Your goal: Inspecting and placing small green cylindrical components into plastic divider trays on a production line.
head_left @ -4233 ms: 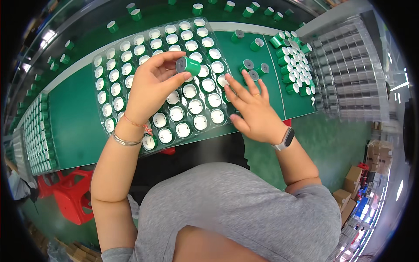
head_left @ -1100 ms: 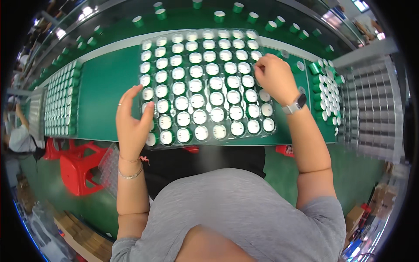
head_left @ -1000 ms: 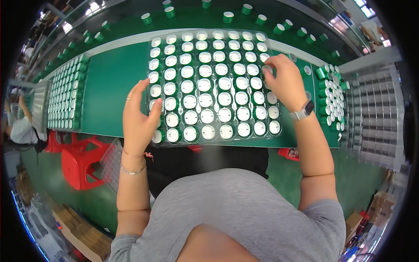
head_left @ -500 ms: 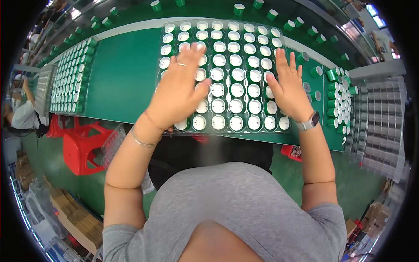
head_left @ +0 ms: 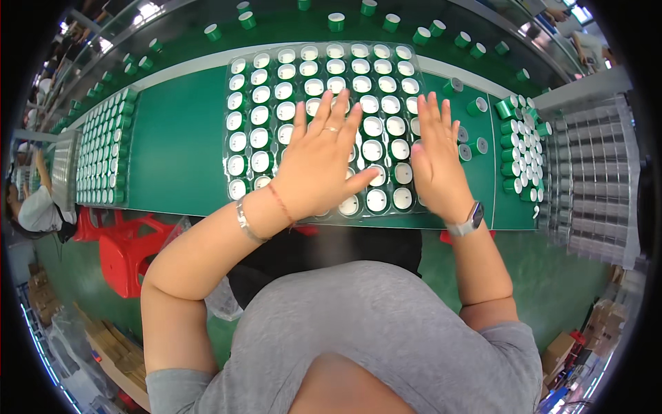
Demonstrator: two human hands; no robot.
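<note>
In front of me lies a clear plastic tray (head_left: 226,181) filled with rows of short green cylinders with white round tops (head_left: 259,137). My left hand (head_left: 318,162) is spread flat over the middle of these rows, its fingers pointing away from me and its thumb out to the right. Along the tray's right edge is my right hand (head_left: 440,157), fingers stretched and held close together, palm toward the cylinders. Neither hand grips anything. Under both hands, parts of several cylinders are hidden, and whether the palms press on them I cannot tell.
Right of the tray stand a few loose green cylinders (head_left: 476,106) and a larger cluster of them (head_left: 528,162). Stacked clear trays (head_left: 589,179) are at the far right. Another filled tray (head_left: 103,152) sits at left. More cylinders (head_left: 336,22) stand on the green strip beyond the table. Red stools (head_left: 127,255) are below.
Within the view, the tray has shifted left and slightly nearer. My left hand has moved right across the rows, toward my right hand, which stays by the right edge.
</note>
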